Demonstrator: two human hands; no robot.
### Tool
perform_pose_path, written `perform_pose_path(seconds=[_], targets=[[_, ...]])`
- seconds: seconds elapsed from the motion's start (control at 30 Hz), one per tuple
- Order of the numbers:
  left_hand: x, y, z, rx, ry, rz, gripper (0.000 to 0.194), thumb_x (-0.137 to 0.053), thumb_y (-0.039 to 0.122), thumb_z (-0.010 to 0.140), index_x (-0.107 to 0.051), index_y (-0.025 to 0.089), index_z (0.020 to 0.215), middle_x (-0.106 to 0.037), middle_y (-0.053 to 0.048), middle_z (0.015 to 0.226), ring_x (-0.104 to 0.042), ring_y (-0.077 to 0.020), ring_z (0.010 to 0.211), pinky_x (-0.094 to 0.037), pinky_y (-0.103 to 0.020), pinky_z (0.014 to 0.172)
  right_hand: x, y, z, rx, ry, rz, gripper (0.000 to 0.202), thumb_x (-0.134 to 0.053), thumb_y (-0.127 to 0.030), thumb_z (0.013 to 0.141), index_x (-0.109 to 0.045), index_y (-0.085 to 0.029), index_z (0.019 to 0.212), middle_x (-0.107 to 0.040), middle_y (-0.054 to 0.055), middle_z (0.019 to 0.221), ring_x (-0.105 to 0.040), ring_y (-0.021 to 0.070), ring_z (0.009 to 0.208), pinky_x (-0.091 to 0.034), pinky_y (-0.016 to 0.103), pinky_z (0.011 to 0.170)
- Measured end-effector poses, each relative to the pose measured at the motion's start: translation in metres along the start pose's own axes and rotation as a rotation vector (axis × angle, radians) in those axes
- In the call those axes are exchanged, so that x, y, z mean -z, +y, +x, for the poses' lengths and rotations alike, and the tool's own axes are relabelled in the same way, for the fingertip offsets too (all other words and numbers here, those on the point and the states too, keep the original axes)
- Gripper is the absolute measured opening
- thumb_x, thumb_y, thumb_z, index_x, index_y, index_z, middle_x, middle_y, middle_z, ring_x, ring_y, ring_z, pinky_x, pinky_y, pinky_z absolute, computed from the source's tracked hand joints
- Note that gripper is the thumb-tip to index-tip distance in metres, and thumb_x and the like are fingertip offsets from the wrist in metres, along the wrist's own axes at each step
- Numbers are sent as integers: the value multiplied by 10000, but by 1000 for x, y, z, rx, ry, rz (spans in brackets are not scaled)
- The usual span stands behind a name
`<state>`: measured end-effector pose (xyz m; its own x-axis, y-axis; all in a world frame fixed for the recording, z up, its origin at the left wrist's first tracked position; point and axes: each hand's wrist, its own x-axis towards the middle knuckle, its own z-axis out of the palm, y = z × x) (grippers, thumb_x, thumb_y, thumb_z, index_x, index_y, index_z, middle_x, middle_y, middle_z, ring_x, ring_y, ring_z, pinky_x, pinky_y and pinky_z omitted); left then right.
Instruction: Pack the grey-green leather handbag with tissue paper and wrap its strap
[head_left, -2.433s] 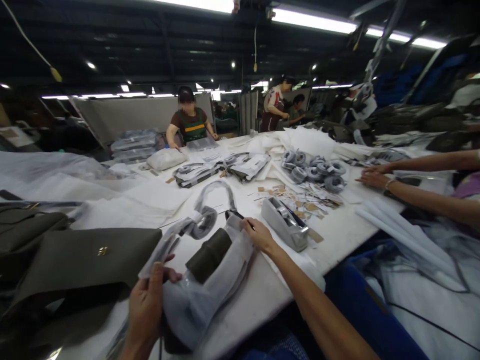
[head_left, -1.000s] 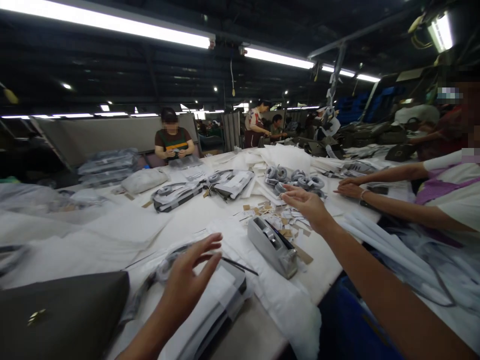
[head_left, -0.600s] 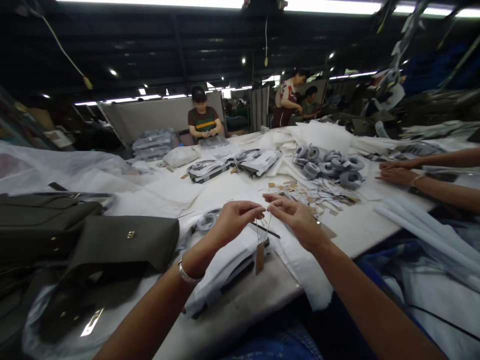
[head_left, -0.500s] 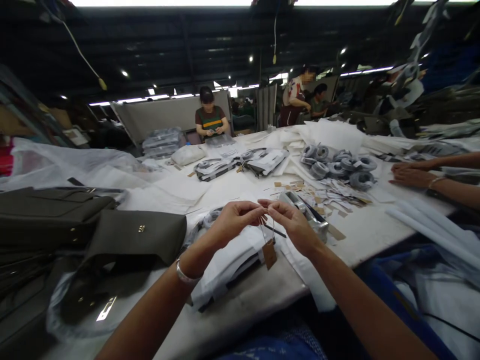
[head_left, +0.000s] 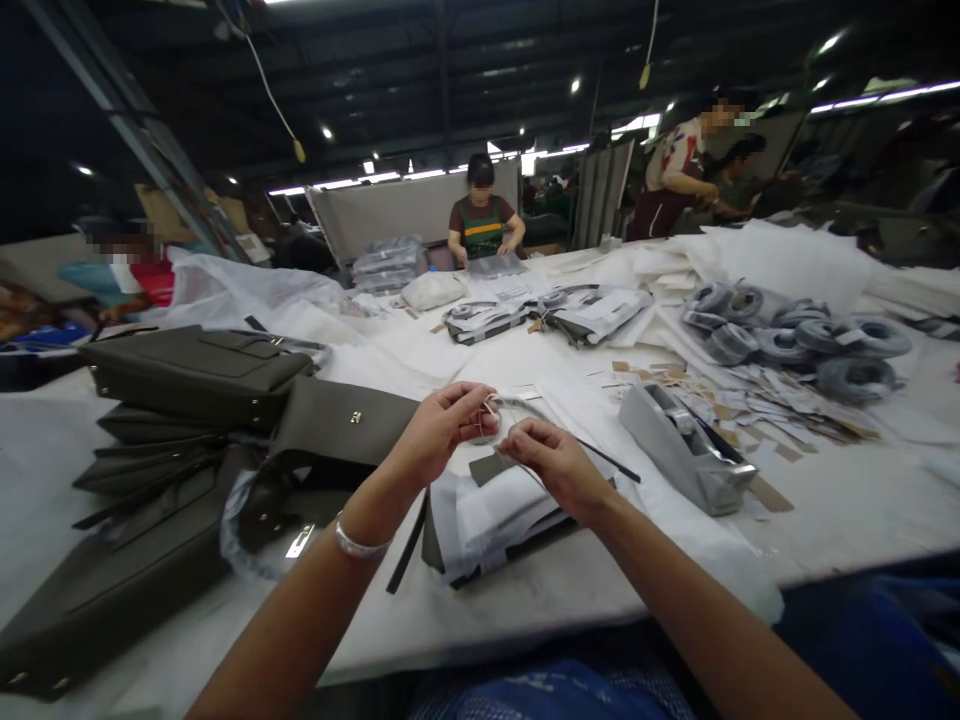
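Note:
My left hand (head_left: pixel 441 428) is closed, thumb and fingers pinching a thin white string (head_left: pixel 489 404). Close on its right, my right hand (head_left: pixel 553 462) also pinches the string, fingertips together. The two hands are slightly apart. Beneath them lies a dark handbag wrapped in white paper (head_left: pixel 499 520), its thin dark strap (head_left: pixel 607 458) sticking out past my right hand. I cannot make out the brown tag that hung on the string. Left of my left hand rests an olive handbag (head_left: pixel 337 420) with a gold emblem on its flap and a plastic-wrapped handle.
A grey tape dispenser (head_left: pixel 682 455) stands to the right, before scattered paper tags (head_left: pixel 772 400) and rolls of grey wrapped straps (head_left: pixel 795 335). More olive bags (head_left: pixel 195 370) are stacked left. Two wrapped bags (head_left: pixel 592 312) lie farther back. A co-worker (head_left: pixel 484 222) stands across the table.
My view has turned left. My hands have moved apart from touching fingertips, and the brown tag that dangled below them no longer shows. The co-worker's hands at right have left the view.

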<state>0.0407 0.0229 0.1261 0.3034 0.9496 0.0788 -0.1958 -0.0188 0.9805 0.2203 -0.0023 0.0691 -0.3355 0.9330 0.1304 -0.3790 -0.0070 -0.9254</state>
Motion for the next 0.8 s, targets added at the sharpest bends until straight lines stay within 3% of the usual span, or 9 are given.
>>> perform_pose_path(seconds=[0.13,0.23,0.3,0.47,0.63,0.8], targets=[[22,-6,-2,-19,95,19,389,-737,495,803,-646,159,977,-666,-30,891,-656,-118,750,-553,-272,796,-17,14,21,-77,62,139,352,-774,-501,760,-599,-197,788,-564,-27,748,-566,114,649,-506,241,584],[43,-20,0,-22,146,128,426,-679,543,833,-640,160,1016,-685,-61,963,-675,-157,820,-553,-327,850,-18,24,38,-80,48,-143,362,-648,-566,841,-614,-209,893,-592,-17,823,-513,79,568,-449,201,488],[61,-37,1,-1,189,248,431,-603,561,883,-638,157,1031,-692,-81,997,-681,-184,874,-547,-354,872,-14,30,51,-92,11,-377,393,-564,-580,885,-645,-196,919,-622,-5,769,-503,82,516,-423,203,459],[101,-88,-12,177,276,663,278,-617,416,937,-645,147,1006,-665,-80,1067,-643,-222,991,-530,-439,900,-4,55,96,-116,-52,-699,296,-649,-400,848,-687,-159,680,-616,-9,553,-533,92,456,-410,205,488],[115,-129,-25,332,269,874,237,-639,347,936,-638,161,1083,-643,-76,1137,-628,-229,1037,-527,-454,915,-3,92,127,-204,-79,-931,318,-690,-259,845,-612,-157,554,-587,-23,498,-538,96,443,-438,232,523],[122,-148,-23,322,345,734,235,-618,350,950,-636,164,1093,-640,-80,1158,-629,-222,1033,-539,-437,900,10,106,130,-259,-83,-970,303,-657,-300,902,-641,-154,637,-632,-17,573,-561,100,484,-494,258,580]])
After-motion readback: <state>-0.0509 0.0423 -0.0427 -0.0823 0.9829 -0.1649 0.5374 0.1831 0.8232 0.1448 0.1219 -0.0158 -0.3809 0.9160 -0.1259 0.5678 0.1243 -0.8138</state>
